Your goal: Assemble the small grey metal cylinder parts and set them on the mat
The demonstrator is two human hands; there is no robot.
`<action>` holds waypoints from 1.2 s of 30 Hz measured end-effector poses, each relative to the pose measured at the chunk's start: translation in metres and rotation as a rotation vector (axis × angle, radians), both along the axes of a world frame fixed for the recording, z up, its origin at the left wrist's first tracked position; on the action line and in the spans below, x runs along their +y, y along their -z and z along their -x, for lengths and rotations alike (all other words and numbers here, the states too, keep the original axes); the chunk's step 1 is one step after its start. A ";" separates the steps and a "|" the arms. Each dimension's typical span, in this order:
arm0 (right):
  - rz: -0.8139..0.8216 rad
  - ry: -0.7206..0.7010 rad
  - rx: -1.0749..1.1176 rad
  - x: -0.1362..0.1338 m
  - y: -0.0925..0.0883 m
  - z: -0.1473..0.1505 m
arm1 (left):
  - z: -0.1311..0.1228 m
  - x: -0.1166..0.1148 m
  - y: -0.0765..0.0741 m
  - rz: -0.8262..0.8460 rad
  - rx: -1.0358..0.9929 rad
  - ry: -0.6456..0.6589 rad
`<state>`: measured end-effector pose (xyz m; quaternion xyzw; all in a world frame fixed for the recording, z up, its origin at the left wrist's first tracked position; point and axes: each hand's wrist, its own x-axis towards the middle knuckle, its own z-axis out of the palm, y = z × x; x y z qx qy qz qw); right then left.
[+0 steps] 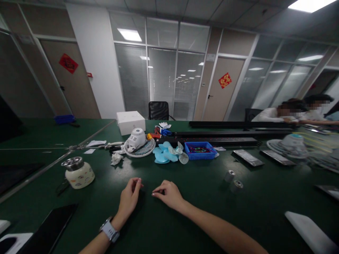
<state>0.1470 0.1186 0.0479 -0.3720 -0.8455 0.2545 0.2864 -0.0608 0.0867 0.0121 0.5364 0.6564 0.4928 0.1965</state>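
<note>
My left hand (130, 193) rests over the dark green tabletop, its fingers curled in and the thumb close against them. A short gap away, my right hand (168, 194) is pinched, thumb and forefinger tips together and pointing left. Anything between the fingers of either hand is too small to make out. Beyond the hands lie light-blue fan blades (165, 153) and a white fan head (137, 139) with its round grille. To the right of my right hand stand two small metal cylinders, one (229, 176) slightly behind the other (236, 186).
A blue tray (200, 152) holds wires. A white box (131, 122), crumpled paper (116, 158) and long black bars (212, 141) lie farther back. A patterned jar (80, 174) stands left; phone-like devices (248, 157) lie right. People (278, 112) sit at the far right.
</note>
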 end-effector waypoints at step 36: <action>-0.152 0.929 -0.114 0.021 0.008 -0.285 | 0.001 0.001 -0.002 0.052 0.070 0.010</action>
